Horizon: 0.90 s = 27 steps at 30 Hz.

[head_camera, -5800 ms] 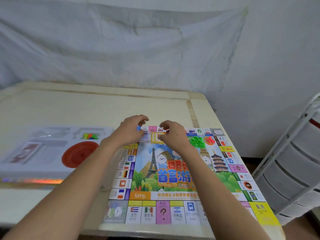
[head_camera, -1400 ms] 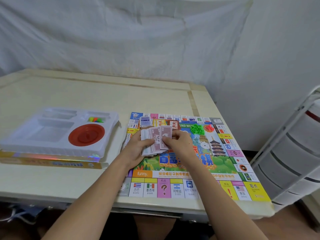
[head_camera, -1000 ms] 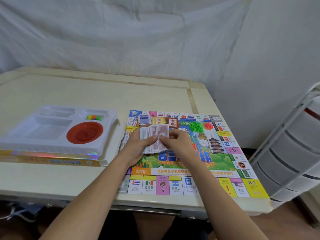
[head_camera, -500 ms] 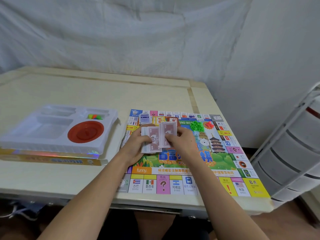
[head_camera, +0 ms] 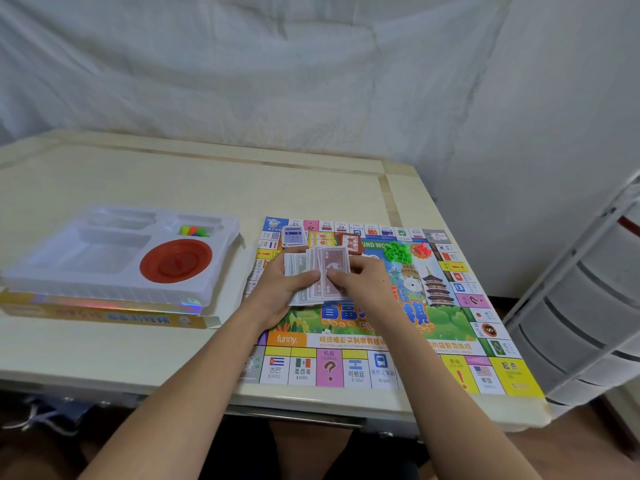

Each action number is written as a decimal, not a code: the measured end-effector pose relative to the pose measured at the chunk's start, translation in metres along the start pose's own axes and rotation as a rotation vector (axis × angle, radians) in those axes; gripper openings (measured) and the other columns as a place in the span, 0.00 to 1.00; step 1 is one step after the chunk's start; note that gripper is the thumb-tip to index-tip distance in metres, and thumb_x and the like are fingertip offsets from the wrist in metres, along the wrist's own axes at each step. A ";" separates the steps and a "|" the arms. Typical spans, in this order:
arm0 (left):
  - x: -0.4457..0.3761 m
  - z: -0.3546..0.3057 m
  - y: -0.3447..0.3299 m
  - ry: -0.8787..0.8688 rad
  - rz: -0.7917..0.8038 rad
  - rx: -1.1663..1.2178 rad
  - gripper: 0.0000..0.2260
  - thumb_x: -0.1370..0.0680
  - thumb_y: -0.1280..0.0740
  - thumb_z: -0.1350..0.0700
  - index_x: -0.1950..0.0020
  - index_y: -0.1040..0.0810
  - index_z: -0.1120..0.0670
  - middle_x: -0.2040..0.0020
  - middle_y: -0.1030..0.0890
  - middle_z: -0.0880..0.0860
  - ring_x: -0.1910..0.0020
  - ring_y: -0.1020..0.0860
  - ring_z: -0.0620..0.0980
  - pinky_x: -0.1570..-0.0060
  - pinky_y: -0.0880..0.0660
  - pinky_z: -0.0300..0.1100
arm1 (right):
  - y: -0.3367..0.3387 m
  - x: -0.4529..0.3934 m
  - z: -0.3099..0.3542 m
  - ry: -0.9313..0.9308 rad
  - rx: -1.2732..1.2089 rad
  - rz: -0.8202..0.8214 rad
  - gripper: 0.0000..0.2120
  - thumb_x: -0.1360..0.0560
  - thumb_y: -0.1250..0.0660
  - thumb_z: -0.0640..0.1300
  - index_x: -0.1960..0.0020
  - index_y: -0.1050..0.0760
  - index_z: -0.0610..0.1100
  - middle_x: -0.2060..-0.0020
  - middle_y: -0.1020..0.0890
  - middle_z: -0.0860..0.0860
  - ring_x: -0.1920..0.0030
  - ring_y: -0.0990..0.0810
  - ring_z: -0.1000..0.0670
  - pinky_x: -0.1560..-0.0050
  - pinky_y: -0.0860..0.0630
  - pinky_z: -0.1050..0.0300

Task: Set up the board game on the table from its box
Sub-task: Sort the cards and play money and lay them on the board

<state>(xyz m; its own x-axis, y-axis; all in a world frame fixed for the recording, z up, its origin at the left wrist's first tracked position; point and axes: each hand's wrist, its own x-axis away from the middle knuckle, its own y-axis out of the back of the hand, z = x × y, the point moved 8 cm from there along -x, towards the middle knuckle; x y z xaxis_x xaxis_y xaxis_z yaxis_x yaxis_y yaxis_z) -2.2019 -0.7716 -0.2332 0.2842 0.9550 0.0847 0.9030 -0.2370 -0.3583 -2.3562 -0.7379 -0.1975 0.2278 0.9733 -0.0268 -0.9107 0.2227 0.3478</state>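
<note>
The colourful game board (head_camera: 446, 344) lies flat on the right half of the table. Above its middle, my left hand (head_camera: 280, 292) holds a fanned stack of play money (head_camera: 317, 271), thumb across the notes. My right hand (head_camera: 363, 282) pinches the front reddish-brown note of that fan. At the board's far edge lie three small card piles (head_camera: 294, 235), a heap of green houses (head_camera: 397, 252) and a few red pieces (head_camera: 420, 250). The white plastic box tray (head_camera: 104, 258) sits to the left, holding a red disc (head_camera: 176, 260) and coloured pawns (head_camera: 194, 231).
The yellow box base (head_camera: 104, 315) lies under the tray near the table's front edge. A white drawer rack (head_camera: 581, 306) stands close to the table's right side. A white cloth hangs behind the cream table (head_camera: 173, 181).
The separated note in my right hand has come back onto the fanned stack in my left hand. Both hands stay over the board's middle.
</note>
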 end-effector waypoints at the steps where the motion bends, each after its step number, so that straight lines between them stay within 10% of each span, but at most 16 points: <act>1: 0.000 0.000 0.000 -0.001 -0.001 0.001 0.23 0.28 0.28 0.70 0.35 0.27 0.58 0.41 0.19 0.63 0.43 0.20 0.65 0.41 0.24 0.63 | 0.002 -0.001 -0.001 -0.007 -0.003 -0.010 0.04 0.26 0.29 0.44 0.53 0.17 0.46 0.61 0.14 0.48 0.58 0.15 0.45 0.53 0.18 0.42; 27: -0.001 -0.002 0.001 0.011 -0.033 0.077 0.15 0.20 0.41 0.68 0.37 0.27 0.55 0.44 0.18 0.61 0.47 0.17 0.59 0.51 0.19 0.57 | 0.024 0.002 0.000 -0.019 -0.101 -0.066 0.09 0.22 0.33 0.39 0.44 0.19 0.42 0.56 0.14 0.48 0.57 0.15 0.48 0.53 0.17 0.50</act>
<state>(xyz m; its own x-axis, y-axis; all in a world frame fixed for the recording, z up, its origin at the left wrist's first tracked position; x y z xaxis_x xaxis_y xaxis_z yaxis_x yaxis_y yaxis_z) -2.2005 -0.7728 -0.2319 0.2586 0.9599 0.1080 0.8848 -0.1905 -0.4252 -2.3774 -0.7302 -0.1892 0.2945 0.9552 -0.0281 -0.9233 0.2920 0.2496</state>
